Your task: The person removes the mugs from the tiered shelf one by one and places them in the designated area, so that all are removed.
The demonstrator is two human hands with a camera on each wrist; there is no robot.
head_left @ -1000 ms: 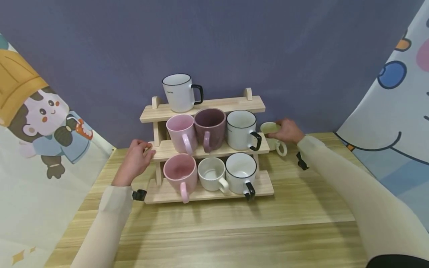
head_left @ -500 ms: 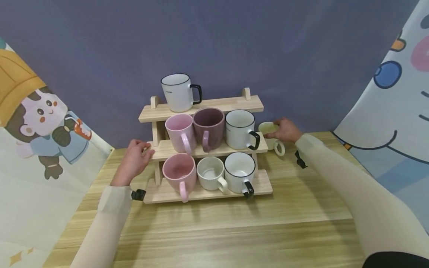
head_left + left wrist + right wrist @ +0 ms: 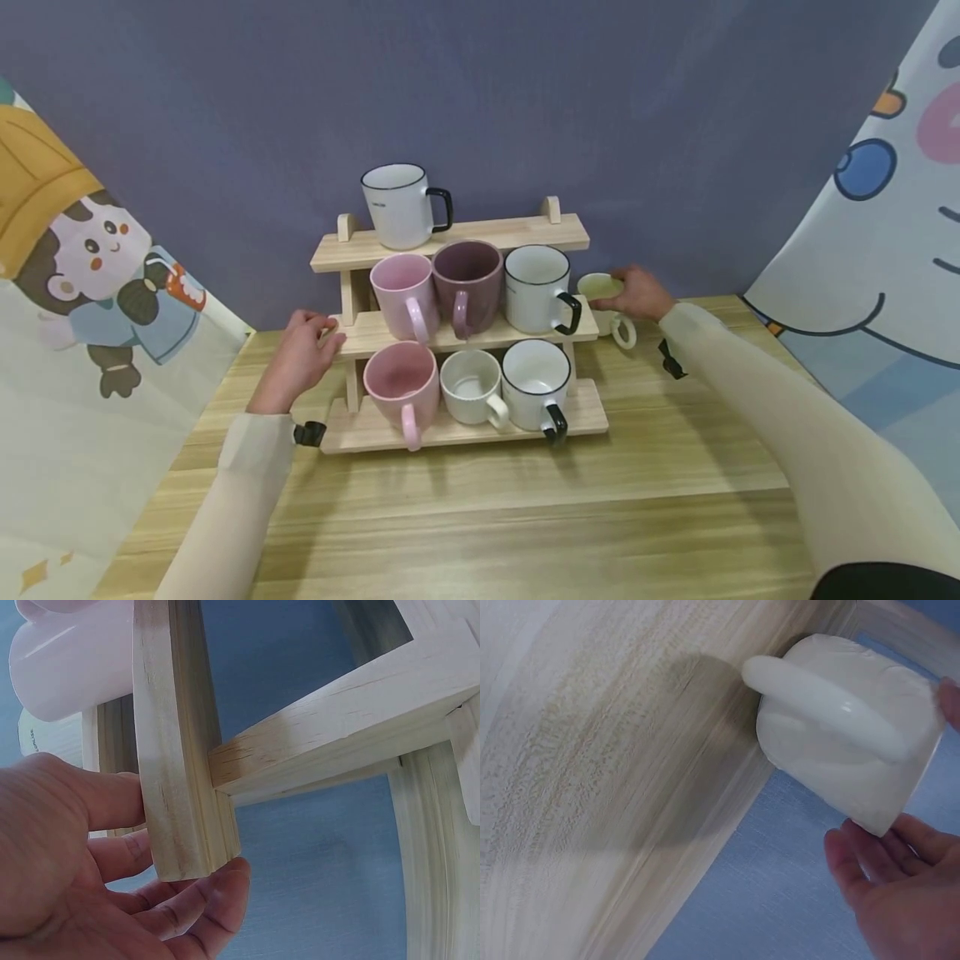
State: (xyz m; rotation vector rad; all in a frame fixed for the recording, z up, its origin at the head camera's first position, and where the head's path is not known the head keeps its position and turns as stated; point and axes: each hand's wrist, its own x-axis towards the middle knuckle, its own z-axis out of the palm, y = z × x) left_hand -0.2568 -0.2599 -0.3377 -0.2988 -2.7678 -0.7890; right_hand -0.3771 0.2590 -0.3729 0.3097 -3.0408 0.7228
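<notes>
The table (image 3: 465, 517) carries the wooden rack (image 3: 495, 235), and on the rack stand 7 mugs (image 3: 467, 287). Over the last 1 second nothing plain has shifted against the rack; only the head view has drifted slightly, so the work looks to be at a steady hold. At the rack's left end, the left hand (image 3: 302, 352) grips the middle shelf (image 3: 180, 802), its fingers curled round the end. Right of the rack, the right hand (image 3: 641, 292) pinches the green-lined cup (image 3: 598, 287), thumb and fingers parted only by its rim. Just beside the rack, the cup's axis runs near upright, mouth upward; whether its base touches the table cannot be told. Its ring handle (image 3: 832, 709) points frontward and away from the rack.
</notes>
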